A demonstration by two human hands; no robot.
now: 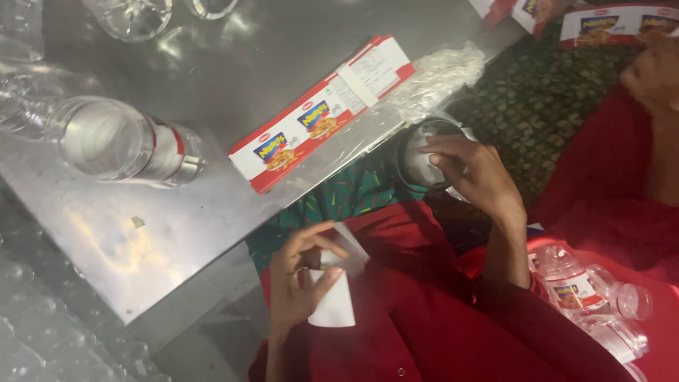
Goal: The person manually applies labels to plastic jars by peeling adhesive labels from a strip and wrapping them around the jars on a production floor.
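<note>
My left hand (300,272) pinches a white paper strip (338,301) over my red lap; it looks like a label backing, partly folded. My right hand (474,173) rests its fingers on the rim of a clear plastic jar (417,159) held at the table's edge. A stack of red and white printed labels (322,113) lies on the metal table (177,233) just beyond both hands.
A labelled clear jar (124,141) lies on its side at the table's left. More clear jars (134,14) stand at the far edge. Several labelled jars (587,297) are piled at my right. Another person in red (622,177) sits at the right. Crumpled plastic wrap (438,71) lies by the labels.
</note>
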